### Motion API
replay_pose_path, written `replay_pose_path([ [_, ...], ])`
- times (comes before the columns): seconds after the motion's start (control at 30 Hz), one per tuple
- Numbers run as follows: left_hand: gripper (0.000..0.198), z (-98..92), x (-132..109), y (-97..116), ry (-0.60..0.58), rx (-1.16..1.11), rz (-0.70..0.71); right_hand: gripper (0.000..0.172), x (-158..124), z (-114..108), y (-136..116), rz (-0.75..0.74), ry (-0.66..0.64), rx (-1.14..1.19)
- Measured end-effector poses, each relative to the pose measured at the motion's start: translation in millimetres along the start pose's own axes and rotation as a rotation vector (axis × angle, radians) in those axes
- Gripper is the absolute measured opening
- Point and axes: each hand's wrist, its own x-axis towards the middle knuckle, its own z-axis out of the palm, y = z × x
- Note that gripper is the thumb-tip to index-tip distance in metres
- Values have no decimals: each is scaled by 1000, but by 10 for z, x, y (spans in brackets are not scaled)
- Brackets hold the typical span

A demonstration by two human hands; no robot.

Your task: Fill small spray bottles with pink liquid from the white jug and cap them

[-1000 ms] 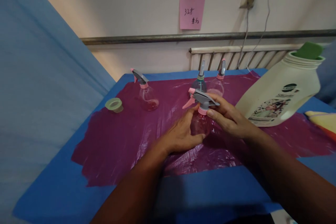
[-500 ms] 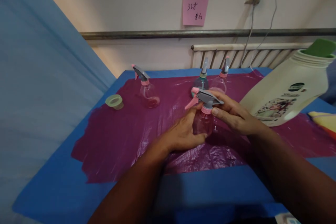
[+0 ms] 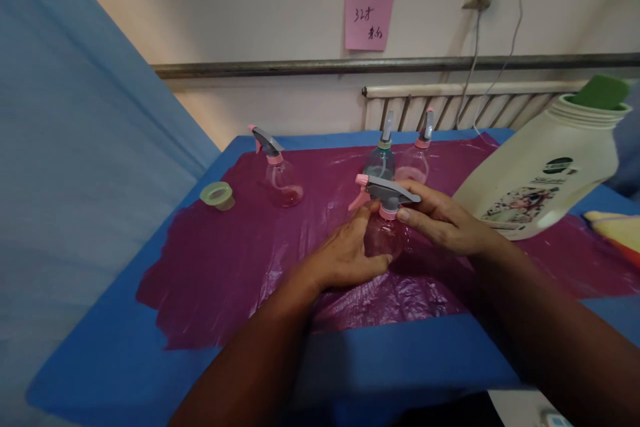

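Blue-covered table (image 3: 100, 327) pushed up to a pale wall (image 3: 280, 13), purple plastic sheet (image 3: 215, 267) spread over it, probably to catch drips. Pink note (image 3: 370, 17) stuck above the pipe (image 3: 280, 69). Near spray bottle (image 3: 384, 237) is right of centre at the front, between both hands, roughly upright, nozzle to the left; base hidden, can't tell if it rests on the sheet. Left hand (image 3: 347, 250) wraps the body: thumb and index spread around it, thumb low on the near side, index up by the collar (image 3: 389, 213), other fingers hidden. Reads as bracing the body. Right hand (image 3: 440, 220) pinches the rear of the sprayer head (image 3: 390, 192), thumb at the collar, fingers behind; tips partly hidden, can't tell how hard. Low grip plus high grip suits controlling both parts. Left spray bottle (image 3: 284, 187) stands off to the left, near the green cup (image 3: 217, 195). Teal spray bottle (image 3: 380, 161) and pink spray bottle (image 3: 416, 161) stand together at the back, out of the hands' way, I'd guess. Jug (image 3: 530, 173) beyond the right wrist, likely kept within reach. Yellow cloth (image 3: 615, 233) at far right.
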Motion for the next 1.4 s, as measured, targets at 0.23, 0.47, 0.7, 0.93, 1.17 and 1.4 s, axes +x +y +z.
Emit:
replay_pose_path([
  [0.23, 109, 12, -5, -22, 3, 17, 3, 37, -57, 148, 54, -54, 145, 20],
  [0.47, 98, 7, -10, 24, 34, -25, 17, 29, -85, 227, 107, -57, 272, -47],
  [0.7, 78, 9, -18, 50, 88, 8, -8, 32, -81, 265, 199, -36, 361, -45],
  [0.93, 74, 10, -17, 74, 74, 53, -4, 45, -8, 395, 304, -47, 475, 67],
  [1.17, 88, -31, -53, 40, 48, -81, 80, 48, 61, 527, 291, -31, 521, 118],
  [1.4, 57, 24, -29, 88, 265, -430, 185, 44, 75, 545, 320, -70, 532, 65],
])
